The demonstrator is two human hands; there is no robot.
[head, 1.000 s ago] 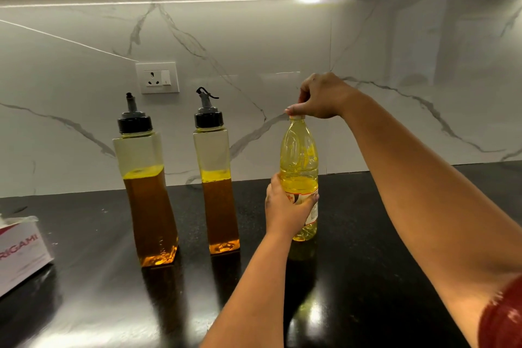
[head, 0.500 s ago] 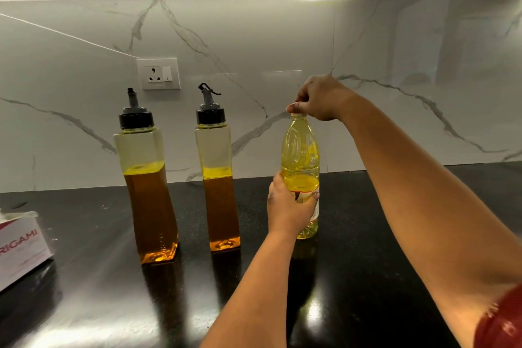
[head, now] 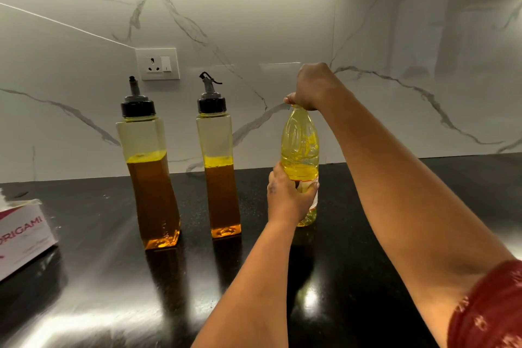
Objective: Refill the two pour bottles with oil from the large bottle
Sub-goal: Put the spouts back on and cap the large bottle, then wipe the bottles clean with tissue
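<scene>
Yellow oil, pale and clear, is what the fingers are closed around. The right hand (head: pixel 313 87) is curled over the very top of the large bottle (head: pixel 300 150), its fingers clamped on the cap region; the cap itself is hidden under them, so whether it is loosened cannot be told. The left hand (head: pixel 288 196) is wrapped round the lower body of the same bottle, thumb and fingers gripped on either side over the label.

Large bottle: upright on the black countertop (head: pixel 367 234), right of the two pour bottles, oil level a little below half height.

Near pour bottle (head: pixel 219 167): just left of the large bottle, apart from it, black spout cap in place, amber oil to roughly the middle.

Far pour bottle (head: pixel 148 169): further left, black spout cap likewise fitted, filled to a similar level.

Progress, as judged: opening stage only. No pouring is evidenced; both pour bottles are still capped and part-full. Left to be done: large bottle opened, both spout caps removed, each bottle topped up, caps refitted.

Writing: "ORIGAMI" is read in white on red on the tissue box (head: pixel 22 237) at the left edge of the counter. The large bottle's label is mostly covered by the left hand and cannot be read. Faint embossed lettering low on the far pour bottle is illegible.
</scene>
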